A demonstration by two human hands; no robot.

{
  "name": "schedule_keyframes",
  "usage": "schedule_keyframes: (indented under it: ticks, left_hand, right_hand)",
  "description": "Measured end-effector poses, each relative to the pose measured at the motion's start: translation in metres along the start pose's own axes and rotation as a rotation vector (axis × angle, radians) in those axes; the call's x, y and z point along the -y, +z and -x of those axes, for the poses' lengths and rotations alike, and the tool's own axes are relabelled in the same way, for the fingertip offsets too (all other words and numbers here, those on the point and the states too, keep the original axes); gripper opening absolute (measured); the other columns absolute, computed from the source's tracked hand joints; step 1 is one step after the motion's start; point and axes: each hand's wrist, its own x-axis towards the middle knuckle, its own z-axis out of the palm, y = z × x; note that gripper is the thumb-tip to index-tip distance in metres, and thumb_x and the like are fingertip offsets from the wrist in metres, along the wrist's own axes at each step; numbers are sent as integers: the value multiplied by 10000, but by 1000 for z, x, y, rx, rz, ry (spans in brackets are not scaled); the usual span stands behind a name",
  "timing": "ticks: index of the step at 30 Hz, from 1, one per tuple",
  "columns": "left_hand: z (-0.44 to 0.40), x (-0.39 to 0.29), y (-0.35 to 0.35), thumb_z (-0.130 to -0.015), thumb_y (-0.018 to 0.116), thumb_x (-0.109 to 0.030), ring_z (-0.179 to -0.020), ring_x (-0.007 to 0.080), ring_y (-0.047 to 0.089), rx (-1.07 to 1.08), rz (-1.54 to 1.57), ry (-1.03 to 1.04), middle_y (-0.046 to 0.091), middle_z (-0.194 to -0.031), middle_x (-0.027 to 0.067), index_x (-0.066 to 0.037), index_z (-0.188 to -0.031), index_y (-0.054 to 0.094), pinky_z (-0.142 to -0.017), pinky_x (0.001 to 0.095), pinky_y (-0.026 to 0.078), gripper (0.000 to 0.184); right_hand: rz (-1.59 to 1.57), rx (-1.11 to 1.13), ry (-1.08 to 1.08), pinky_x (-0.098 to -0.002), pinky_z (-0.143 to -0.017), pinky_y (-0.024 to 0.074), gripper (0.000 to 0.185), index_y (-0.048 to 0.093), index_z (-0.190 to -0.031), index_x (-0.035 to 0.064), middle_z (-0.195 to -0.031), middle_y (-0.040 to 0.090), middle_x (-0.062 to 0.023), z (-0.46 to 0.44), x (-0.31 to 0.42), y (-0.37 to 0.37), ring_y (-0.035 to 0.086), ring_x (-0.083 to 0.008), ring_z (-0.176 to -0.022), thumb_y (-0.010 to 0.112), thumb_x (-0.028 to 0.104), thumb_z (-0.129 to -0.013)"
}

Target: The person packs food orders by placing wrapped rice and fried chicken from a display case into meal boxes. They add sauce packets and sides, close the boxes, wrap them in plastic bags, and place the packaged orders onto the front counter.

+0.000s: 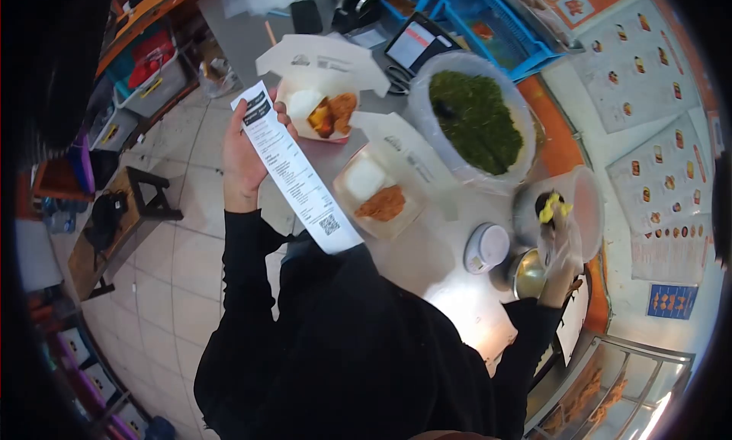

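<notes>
My left hand (pixel 244 152) holds a long printed receipt (pixel 296 173) by its top end, with a QR code near the bottom. Past it, an open takeaway box (pixel 333 64) contains white rice (pixel 305 104), a brown fried piece and yellow-orange food. A second open box (pixel 418 165) holds rice (pixel 364 178) and a piece of fried chicken (pixel 381 203). At the right, my right hand (pixel 560 245), in a clear plastic glove, is closed on soft yellow food (pixel 554 207) above a round tub (pixel 589 211). A brass-coloured bowl (pixel 526 274) sits below that hand.
A lined tub (pixel 421 108) of chopped green leaves (pixel 476 120) stands at the back, near blue baskets (pixel 496 36). A small white scale (pixel 486 248) is on the table. A wooden bench (pixel 114 234) and a glass food case (pixel 610 387) flank me.
</notes>
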Motion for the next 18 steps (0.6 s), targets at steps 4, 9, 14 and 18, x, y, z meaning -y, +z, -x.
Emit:
schedule_keyframes:
  ticks: [4, 9, 14, 18]
  left_hand:
    - [12, -33, -9, -885, 382, -312, -874, 186, 473, -22, 10, 52, 472, -948, 65, -35, -1176, 438, -836, 343, 390, 406]
    - [14, -55, -25, -883, 388, -300, -874, 182, 464, -50, 31, 34, 469, -936, 65, -31, -1167, 444, -831, 343, 391, 395]
    - [13, -60, -25, -883, 386, -300, -870, 183, 471, -54, 40, -27, 469, -930, 67, -30, -1171, 441, -830, 343, 392, 398]
    - [18, -66, -33, -884, 384, -306, -875, 185, 477, -60, 35, -37, 471, -935, 68, -30, -1173, 438, -833, 346, 392, 403]
  right_hand:
    - [-31, 135, 51, -179, -454, 380, 307, 506, -1048, 74, -783, 534, -4, 65, 3, 79, 445, -72, -491, 628, 138, -773]
    - [310, 208, -607, -293, -745, 447, 419, 506, -1105, 54, -943, 569, -115, 76, -24, 202, 560, -220, -854, 590, -22, -702]
    - [424, 106, -716, -294, -808, 438, 479, 501, -1138, 93, -1033, 538, -128, 64, -47, 248, 545, -251, -942, 534, -65, -687]
    - [862, -91, -1038, -336, -771, 459, 581, 522, -1138, 203, -1067, 485, -126, 44, -55, 255, 531, -303, -911, 507, -98, -640]
